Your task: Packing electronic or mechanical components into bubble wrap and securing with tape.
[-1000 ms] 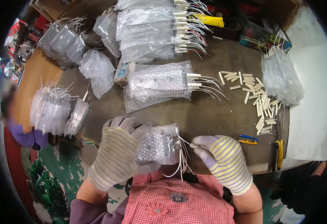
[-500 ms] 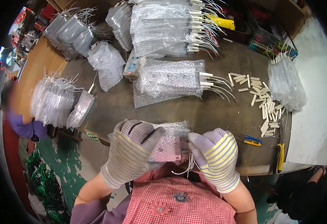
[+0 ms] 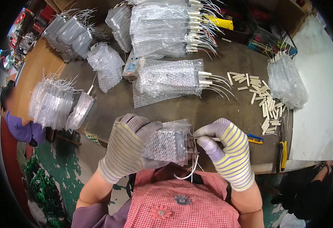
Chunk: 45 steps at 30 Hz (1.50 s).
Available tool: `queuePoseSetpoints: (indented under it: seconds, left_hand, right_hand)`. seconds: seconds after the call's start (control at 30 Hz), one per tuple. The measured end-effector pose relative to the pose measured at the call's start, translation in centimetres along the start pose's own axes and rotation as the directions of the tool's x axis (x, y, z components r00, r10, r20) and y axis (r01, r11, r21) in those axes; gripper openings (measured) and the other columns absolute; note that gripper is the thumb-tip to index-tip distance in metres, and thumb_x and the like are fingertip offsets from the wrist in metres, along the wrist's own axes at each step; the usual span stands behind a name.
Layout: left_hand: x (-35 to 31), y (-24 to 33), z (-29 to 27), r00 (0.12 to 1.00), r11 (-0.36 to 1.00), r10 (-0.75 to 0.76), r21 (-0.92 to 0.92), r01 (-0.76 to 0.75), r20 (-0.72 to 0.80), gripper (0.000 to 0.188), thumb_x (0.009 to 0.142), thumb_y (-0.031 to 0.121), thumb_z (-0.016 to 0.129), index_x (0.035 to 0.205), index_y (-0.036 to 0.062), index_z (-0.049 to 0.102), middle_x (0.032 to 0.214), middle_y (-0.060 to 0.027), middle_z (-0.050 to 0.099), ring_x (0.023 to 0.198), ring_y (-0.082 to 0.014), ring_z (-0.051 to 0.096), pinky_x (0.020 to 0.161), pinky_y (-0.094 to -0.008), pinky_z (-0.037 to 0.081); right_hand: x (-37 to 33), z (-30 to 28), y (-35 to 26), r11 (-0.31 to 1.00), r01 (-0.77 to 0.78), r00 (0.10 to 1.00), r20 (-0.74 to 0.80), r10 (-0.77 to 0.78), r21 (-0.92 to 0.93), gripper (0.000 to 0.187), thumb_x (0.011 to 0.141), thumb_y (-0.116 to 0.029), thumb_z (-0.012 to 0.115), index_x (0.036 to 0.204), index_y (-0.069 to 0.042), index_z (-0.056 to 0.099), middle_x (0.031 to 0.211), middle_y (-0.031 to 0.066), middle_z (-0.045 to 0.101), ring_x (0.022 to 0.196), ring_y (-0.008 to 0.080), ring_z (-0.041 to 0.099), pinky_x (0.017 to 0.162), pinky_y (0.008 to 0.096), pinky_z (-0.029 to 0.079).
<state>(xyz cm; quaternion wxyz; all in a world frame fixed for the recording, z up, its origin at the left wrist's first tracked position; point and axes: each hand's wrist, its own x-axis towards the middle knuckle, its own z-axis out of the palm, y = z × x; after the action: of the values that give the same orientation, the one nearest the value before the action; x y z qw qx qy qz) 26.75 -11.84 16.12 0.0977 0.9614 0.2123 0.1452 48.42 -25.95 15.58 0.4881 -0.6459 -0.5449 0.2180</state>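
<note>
Beyond the right hand (image 3: pixel 224 150), bare desk (image 3: pixel 208 109) leaves a passage before the bubble-wrapped bundle (image 3: pixel 166 78); toward the right edge, scattered white tubes (image 3: pixel 264 110), blue-and-yellow snips (image 3: pixel 256 141) and yellow-handled pliers (image 3: pixel 284 155) obstruct.

The bubble-wrapped packet (image 3: pixel 165 146) sits at six o'clock in the view, roughly flat, its length running from nine to three o'clock. Clear film with rows of round bubbles covers it; a loose layer shows along its twelve-o'clock edge, and its nine-o'clock end is hidden. White wires (image 3: pixel 195 163) leave the three-o'clock end; the clearest droops toward six o'clock, then curls round to seven. Just beyond that end, at three o'clock, a short pale piece (image 3: pixel 216 139) shows, partly covered.
</note>
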Motion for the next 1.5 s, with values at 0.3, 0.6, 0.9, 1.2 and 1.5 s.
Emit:
queuePoseSetpoints:
  seconds: [0.3, 0.6, 0.9, 1.2, 1.5]
  left_hand:
    - [0.7, 0.8, -1.7, 0.999, 0.991, 0.049, -0.122, -0.05, -0.011, 0.094, 0.059, 0.051, 0.09, 0.138, 0.0096, 0.061, 0.108, -0.0153, 0.064, 0.099, -0.0348, 0.064, 0.085, -0.0488, 0.052]
    - [-0.7, 2.0, -0.7, 0.889, 0.096, -0.038, -0.884, 0.458, 0.456, 0.077, 0.087, 0.028, 0.079, 0.149, -0.0037, 0.047, 0.143, -0.0203, 0.058, 0.123, -0.0266, 0.063, 0.102, -0.041, 0.052]
    - [0.8, 2.7, -1.2, 0.924, 0.178, 0.02, -0.911, 0.372, 0.381, 0.079, 0.097, 0.042, 0.068, 0.153, -0.0068, 0.039, 0.144, -0.0172, 0.058, 0.126, -0.0258, 0.06, 0.107, -0.0402, 0.048]
    - [1.2, 2.4, -1.7, 0.939, 0.357, 0.03, -0.881, 0.311, 0.344, 0.081, 0.083, 0.037, 0.081, 0.146, -0.0034, 0.05, 0.141, -0.0222, 0.059, 0.131, -0.0317, 0.058, 0.111, -0.0421, 0.045]
    - [0.6, 2.6, -2.1, 0.999, 0.989, 0.024, -0.149, -0.017, 0.04, 0.082, 0.062, 0.04, 0.088, 0.133, 0.0067, 0.063, 0.108, -0.015, 0.066, 0.09, -0.0352, 0.066, 0.08, -0.0439, 0.055]
  right_hand:
    - [-0.3, -2.2, -1.0, 0.881, -0.137, 0.987, -0.015, 0.161, 0.454, 0.019, 0.09, -0.002, 0.071, 0.107, -0.001, 0.064, 0.094, 0.0036, 0.066, 0.089, 0.008, 0.061, 0.082, 0.0262, 0.051]
    - [0.7, -4.5, -2.7, 0.924, -0.182, 0.974, -0.068, 0.216, 0.336, 0.017, 0.085, -0.016, 0.08, 0.092, -0.003, 0.071, 0.083, 0.0013, 0.069, 0.076, 0.0082, 0.058, 0.071, 0.0247, 0.046]
    - [0.7, -4.8, -1.4, 0.989, 0.051, 0.995, -0.095, -0.039, 0.137, 0.014, 0.085, -0.012, 0.079, 0.09, -0.003, 0.071, 0.082, 0.0036, 0.066, 0.072, 0.0124, 0.06, 0.066, 0.028, 0.048]
    - [0.1, -5.0, -2.5, 0.892, -0.271, 0.962, 0.063, 0.267, 0.362, 0.013, 0.085, -0.004, 0.075, 0.096, -0.001, 0.07, 0.091, 0.005, 0.07, 0.087, 0.0117, 0.065, 0.082, 0.0271, 0.052]
    - [-1.0, -2.7, 2.1, 0.778, -0.222, 0.966, 0.024, 0.257, 0.587, 0.025, 0.091, -0.005, 0.073, 0.115, 0.0, 0.067, 0.099, 0.0074, 0.069, 0.09, 0.01, 0.065, 0.079, 0.0284, 0.053]
